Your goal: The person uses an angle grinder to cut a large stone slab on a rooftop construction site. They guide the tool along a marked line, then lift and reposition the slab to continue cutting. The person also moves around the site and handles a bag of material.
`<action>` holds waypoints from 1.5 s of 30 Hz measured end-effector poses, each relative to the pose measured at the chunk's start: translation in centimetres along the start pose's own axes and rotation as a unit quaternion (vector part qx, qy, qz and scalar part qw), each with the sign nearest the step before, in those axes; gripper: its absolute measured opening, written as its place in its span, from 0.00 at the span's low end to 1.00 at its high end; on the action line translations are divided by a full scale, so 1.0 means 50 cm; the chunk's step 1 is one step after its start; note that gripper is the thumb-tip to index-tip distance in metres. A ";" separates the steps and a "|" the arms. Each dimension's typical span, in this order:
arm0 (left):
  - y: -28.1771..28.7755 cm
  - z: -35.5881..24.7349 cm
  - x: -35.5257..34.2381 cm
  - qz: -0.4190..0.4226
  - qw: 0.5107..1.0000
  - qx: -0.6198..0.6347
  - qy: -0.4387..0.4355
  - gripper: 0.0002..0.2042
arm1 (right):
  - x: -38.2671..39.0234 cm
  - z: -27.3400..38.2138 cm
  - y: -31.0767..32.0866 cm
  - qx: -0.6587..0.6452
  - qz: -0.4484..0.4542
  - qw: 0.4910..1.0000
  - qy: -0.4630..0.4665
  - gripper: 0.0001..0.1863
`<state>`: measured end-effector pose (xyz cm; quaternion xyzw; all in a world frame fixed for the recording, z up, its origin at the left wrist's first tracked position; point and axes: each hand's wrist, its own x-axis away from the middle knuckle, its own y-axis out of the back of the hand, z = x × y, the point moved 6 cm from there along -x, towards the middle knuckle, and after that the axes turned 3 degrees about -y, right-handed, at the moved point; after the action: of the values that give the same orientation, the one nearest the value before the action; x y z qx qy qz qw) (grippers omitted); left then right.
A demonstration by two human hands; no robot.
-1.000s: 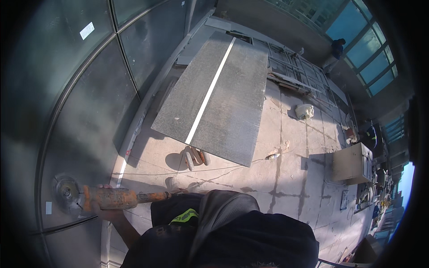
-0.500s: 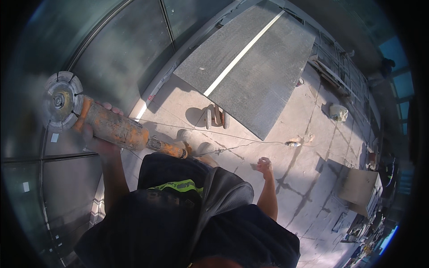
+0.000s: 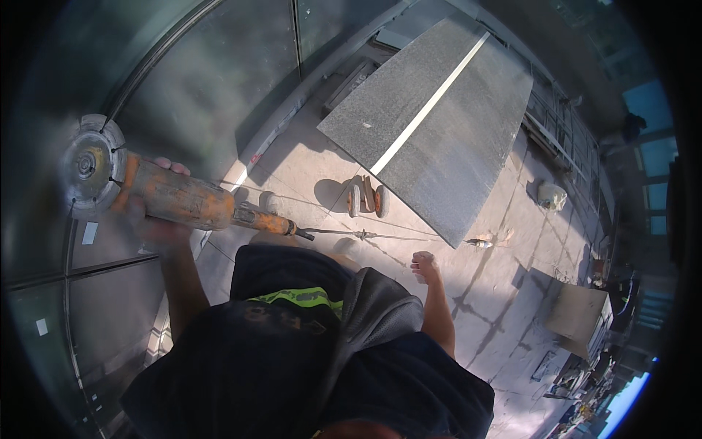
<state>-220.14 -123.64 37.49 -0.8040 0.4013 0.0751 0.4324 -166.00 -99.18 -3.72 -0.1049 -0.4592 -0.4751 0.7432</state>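
Observation:
At the left, my left hand (image 3: 162, 228) is closed round the dusty orange body of an angle grinder (image 3: 179, 197). A segmented cutting disc (image 3: 91, 164) sits at its left end, close to the dark glass panels. The grinder's narrow tail, with its cord, points right toward my body. My right hand (image 3: 424, 268) hangs low over the floor, fingers loosely curled but not closed, with nothing visible in it. Ahead of me lies a large grey slab (image 3: 453, 132) with a pale strip (image 3: 431, 102) along it, raised above a small wheeled trolley (image 3: 367, 196).
Glass panels (image 3: 205, 95) line the left side. A cord with a knot (image 3: 363, 235) runs across the tiled floor to a connector (image 3: 479, 243). At the right are a white bag (image 3: 551, 196), a cardboard box (image 3: 576, 320) and a metal frame (image 3: 559, 139).
The slab and trolley now appear farther right and lower as my view shifts. The grinder has moved slightly left and up in view, still in my left hand. My right hand has shifted slightly left.

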 end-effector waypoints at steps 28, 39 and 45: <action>0.044 0.202 -0.204 0.157 0.959 0.134 0.192 0.31 | 0.164 0.105 -0.154 -0.315 -0.051 0.948 0.007 0.22; -0.231 0.343 -0.075 0.205 0.954 0.066 0.208 0.31 | 0.177 -0.314 -0.081 -0.181 -0.141 0.965 -0.126 0.16; -0.371 0.440 -0.029 0.250 0.925 0.069 0.278 0.30 | 0.234 -0.488 -0.088 -0.329 -0.215 0.901 -0.186 0.13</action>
<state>-202.97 -100.54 36.43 -0.6341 0.6975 -0.0734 0.3255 -153.84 -123.09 -9.39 -0.3282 -0.4182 -0.7192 0.4474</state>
